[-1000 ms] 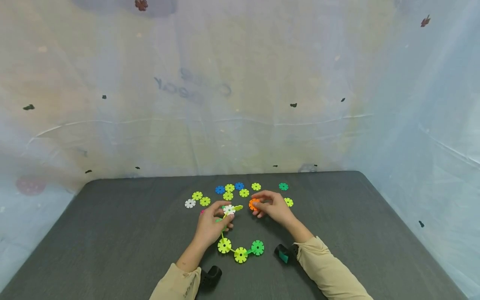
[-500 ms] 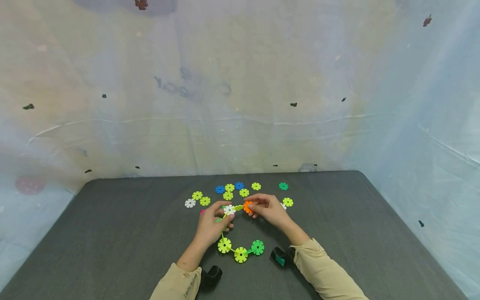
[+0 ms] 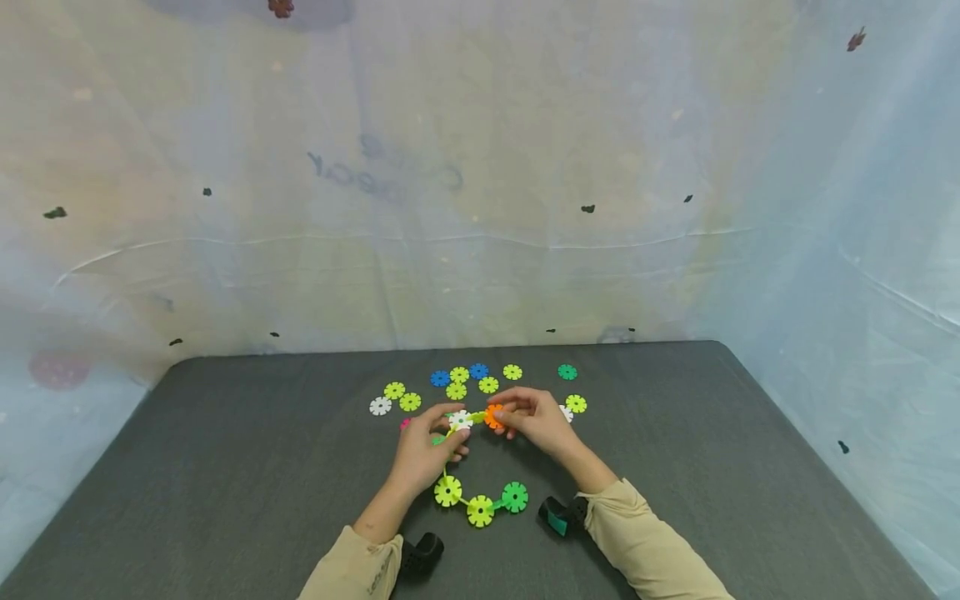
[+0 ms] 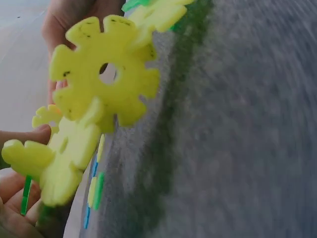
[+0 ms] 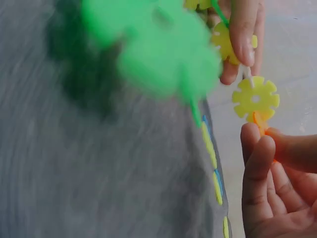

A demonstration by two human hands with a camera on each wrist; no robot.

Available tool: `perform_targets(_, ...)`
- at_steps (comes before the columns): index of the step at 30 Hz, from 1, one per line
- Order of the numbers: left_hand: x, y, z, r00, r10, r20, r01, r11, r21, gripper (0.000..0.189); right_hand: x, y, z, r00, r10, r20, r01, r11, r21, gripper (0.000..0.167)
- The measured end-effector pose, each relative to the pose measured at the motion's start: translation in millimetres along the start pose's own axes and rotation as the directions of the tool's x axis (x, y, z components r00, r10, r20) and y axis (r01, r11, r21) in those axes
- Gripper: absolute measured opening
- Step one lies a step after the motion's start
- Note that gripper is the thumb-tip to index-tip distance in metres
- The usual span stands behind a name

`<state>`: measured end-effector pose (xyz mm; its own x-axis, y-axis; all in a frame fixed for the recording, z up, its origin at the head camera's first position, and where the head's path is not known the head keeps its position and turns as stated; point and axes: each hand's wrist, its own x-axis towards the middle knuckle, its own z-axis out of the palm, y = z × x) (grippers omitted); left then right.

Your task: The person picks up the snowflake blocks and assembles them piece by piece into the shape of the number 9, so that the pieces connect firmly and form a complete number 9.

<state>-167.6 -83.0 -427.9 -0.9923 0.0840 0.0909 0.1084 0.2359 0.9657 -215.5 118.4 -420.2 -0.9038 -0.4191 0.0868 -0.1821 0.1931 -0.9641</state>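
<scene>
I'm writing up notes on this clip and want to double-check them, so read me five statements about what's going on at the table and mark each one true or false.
1. The right hand pinches an orange disc. True.
2. The left hand lies flat on the table. False: it grips the chain of linked discs.
3. In the head view, a green disc forms the chain's end away from the hands. True.
4. The orange disc is far from the chain. False: in the right wrist view it appears to meet the edge of a yellow disc on the chain.
5. Two blue discs lie beyond the hands, towards the table's far edge. True.
</scene>
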Motion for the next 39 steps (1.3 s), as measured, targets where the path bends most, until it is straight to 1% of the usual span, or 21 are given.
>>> perform_targets(3, 0.1, -1.2, -0.9, 1.0, -0.004, 0.005, 0.005, 1.0, -0.021, 0.042, -0.7, -2.2, 1.0, 0.999, 0.033, -0.007, -0.033, 0.999, 0.03, 0.029)
perform_targets(9, -0.9, -2.9, -4.3, 1.0, -0.006, 0.002, 0.006, 1.0, -0.021, 0.044, 0.8, -4.6, 3.6, 0.997, 0.072, -0.02, -0.071, 0.995, 0.071, 0.028)
perform_targets(13, -2.6, -2.8, -3.9, 1.0, -0.003, -0.007, 0.003, 0.998, -0.056, 0.045, 0.1, -9.9, 3.7, 0.994, 0.101, -0.035, -0.098, 0.991, 0.085, 0.03)
perform_targets(18, -3.1, -1.7, -1.6, 1.0, 0.012, -0.001, -0.012, 0.995, -0.102, 0.045, -1.9, -16.4, 1.2, 0.992, 0.118, -0.046, -0.114, 0.99, 0.082, 0.031)
perform_targets(21, -3.4, -1.1, -1.1, 1.0, 0.007, 0.016, -0.005, 0.992, -0.125, 0.046, -3.1, -17.7, -0.5, 0.991, 0.126, -0.035, -0.122, 0.989, 0.083, 0.031)
perform_targets(24, -4.1, 0.1, -1.6, 0.999, 0.005, 0.047, 0.002, 0.989, -0.146, 0.047, -4.7, -18.1, -2.4, 0.991, 0.128, -0.022, -0.126, 0.988, 0.085, 0.031)
perform_targets(27, -4.6, 2.0, -3.3, 0.998, 0.018, 0.064, -0.008, 0.989, -0.15, 0.046, -4.9, -16.1, -2.6, 0.99, 0.138, 0.0, -0.137, 0.985, 0.1, 0.031)
perform_targets(33, -4.1, 9.4, -3.3, 0.998, 0.049, 0.031, -0.045, 0.991, -0.126, 0.044, -4.9, -10.5, -2.3, 0.987, 0.161, 0.022, -0.162, 0.97, 0.18, 0.034)
perform_targets(37, -4.9, 12.4, -1.3, 1.0, 0.028, 0.014, -0.026, 0.988, -0.15, 0.042, -6.3, -10.4, -1.8, 0.985, 0.173, 0.013, -0.171, 0.961, 0.215, 0.036)
perform_targets(39, -5.6, 12.6, 0.0, 1.0, 0.019, 0.008, -0.017, 0.986, -0.166, 0.042, -7.1, -11.0, -1.5, 0.984, 0.179, 0.002, -0.176, 0.961, 0.213, 0.036)
